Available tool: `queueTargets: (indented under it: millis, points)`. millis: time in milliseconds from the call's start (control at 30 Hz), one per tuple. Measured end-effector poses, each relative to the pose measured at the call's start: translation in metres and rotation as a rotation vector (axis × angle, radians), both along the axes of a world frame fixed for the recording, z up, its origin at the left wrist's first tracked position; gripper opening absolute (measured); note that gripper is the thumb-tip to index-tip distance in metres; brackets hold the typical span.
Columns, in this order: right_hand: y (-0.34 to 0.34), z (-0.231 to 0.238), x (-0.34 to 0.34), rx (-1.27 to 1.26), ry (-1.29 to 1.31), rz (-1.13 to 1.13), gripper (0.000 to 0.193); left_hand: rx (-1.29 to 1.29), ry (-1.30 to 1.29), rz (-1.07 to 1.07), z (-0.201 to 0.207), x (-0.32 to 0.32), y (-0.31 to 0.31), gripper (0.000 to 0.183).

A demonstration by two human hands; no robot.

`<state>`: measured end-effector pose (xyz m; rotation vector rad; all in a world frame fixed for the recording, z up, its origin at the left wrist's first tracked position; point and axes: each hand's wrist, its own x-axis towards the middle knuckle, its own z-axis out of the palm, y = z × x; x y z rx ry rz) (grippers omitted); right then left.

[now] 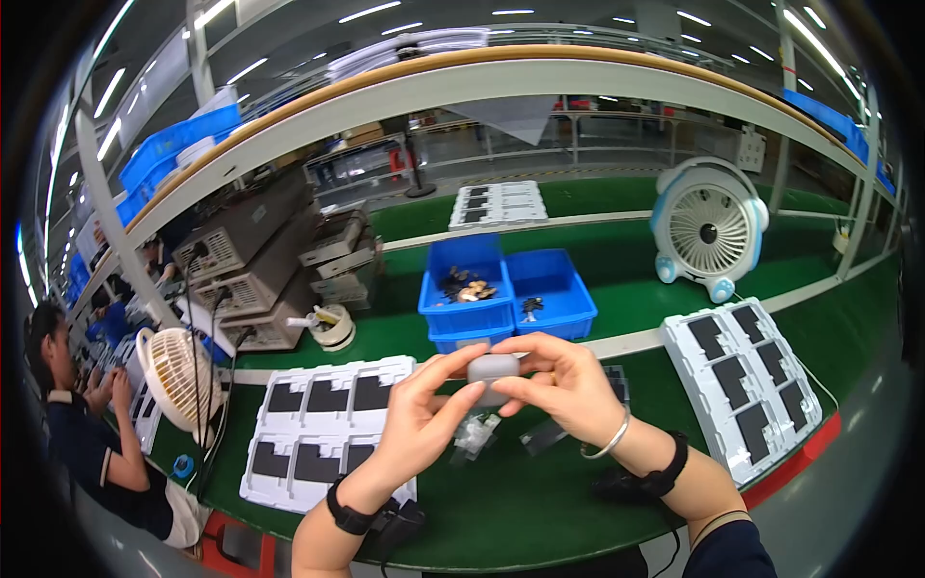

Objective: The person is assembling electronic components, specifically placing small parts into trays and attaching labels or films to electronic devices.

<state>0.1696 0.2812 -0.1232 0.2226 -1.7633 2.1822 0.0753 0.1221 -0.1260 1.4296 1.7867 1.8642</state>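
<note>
Between the fingertips of both hands is a small grey rounded case [493,367], held up above the green bench. My left hand [430,393] pinches its left side with thumb and fingers. From the right, my right hand [568,387] grips the same case, thumb across its front. Just below it on the bench lie some small clear plastic pieces [475,435]. A dark flat piece [544,436] rests beside them, partly covered by my right hand. What the case contains, if anything, does not show.
White trays with black inserts lie left [328,409] and right [747,385]. Blue bins [551,289] with small parts stand ahead. A white-blue fan [710,231] is at far right, a cream fan [173,376] at left. Grey instruments [251,260] are stacked there. A co-worker [96,424] sits at far left.
</note>
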Motion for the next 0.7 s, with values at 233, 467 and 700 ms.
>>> queueTargets:
  millis: [233, 467, 700]
  points:
    - [0.009, 0.001, 0.004, 0.472, -0.200, -0.145, 0.040, -0.208, 0.053, -0.063, -0.002, -0.009, 0.002, 0.044]
    - [0.030, 0.031, 0.015, 0.626, 0.074, -0.480, 0.046, -0.217, 0.077, 0.320, -0.014, -0.136, -0.031, 0.035]
    - [0.038, 0.044, 0.030, 0.550, 0.108, -0.404, 0.031, -0.700, 0.196, 0.406, -0.072, -0.223, -0.015, 0.031]
